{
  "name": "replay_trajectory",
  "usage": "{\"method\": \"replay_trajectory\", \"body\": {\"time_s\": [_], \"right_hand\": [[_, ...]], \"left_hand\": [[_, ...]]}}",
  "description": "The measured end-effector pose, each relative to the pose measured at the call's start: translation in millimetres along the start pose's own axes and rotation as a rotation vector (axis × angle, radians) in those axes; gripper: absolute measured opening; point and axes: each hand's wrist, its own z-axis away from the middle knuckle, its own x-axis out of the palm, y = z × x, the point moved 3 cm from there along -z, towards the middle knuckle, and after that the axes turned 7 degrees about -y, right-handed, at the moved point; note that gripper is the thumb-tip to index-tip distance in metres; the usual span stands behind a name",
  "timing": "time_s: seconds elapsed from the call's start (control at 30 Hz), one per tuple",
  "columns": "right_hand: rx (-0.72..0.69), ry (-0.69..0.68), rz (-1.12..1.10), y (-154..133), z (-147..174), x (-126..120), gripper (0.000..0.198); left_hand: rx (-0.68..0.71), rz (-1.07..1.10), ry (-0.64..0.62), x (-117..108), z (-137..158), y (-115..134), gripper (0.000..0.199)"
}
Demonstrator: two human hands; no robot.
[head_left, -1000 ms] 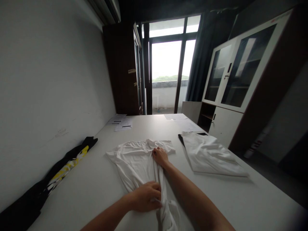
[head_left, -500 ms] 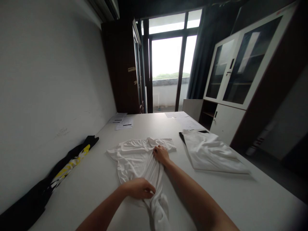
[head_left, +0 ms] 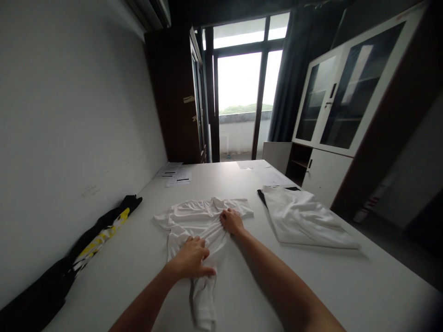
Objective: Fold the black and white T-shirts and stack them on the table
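Note:
A white T-shirt [head_left: 192, 216] lies spread and wrinkled on the white table, its short sleeves at the far end and its lower part bunched into a narrow strip toward me. My left hand [head_left: 191, 258] rests on the shirt's lower left part, fingers spread and thumb apart. At the shirt's upper right, near the sleeve, my right hand [head_left: 231, 221] has its fingers curled down on the fabric, and creases run out from the fingertips. The cloth beneath both palms is hidden.
A folded white garment [head_left: 308, 219] lies to the right, with a black edge showing under it. Along the left wall is a black garment with a yellow and white pattern [head_left: 100, 240]. Papers [head_left: 178, 177] lie at the table's far end. A white cabinet [head_left: 328, 170] stands beyond on the right.
My left hand has moved left and away from me, and its fingers have spread from a closed pinch. The shirt's bunched lower part has swung left. My right hand stays in place.

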Motion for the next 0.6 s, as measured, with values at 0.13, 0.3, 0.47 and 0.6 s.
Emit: {"method": "replay_trajectory", "body": {"time_s": [0.13, 0.3, 0.47, 0.6], "right_hand": [[0.001, -0.003, -0.006, 1, 0, -1, 0.021], [-0.027, 0.009, -0.015, 3, -1, 2, 0.020], [-0.022, 0.012, -0.015, 3, -2, 3, 0.018], [-0.013, 0.005, -0.006, 3, -4, 4, 0.019]], "left_hand": [[0.229, 0.053, -0.021, -4, 3, 20, 0.031], [0.344, 0.395, -0.165, -4, 5, 38, 0.033], [0.294, 0.843, -0.369, 14, 3, 50, 0.027], [0.470, 1.058, -0.756, 26, 4, 60, 0.061]]}}
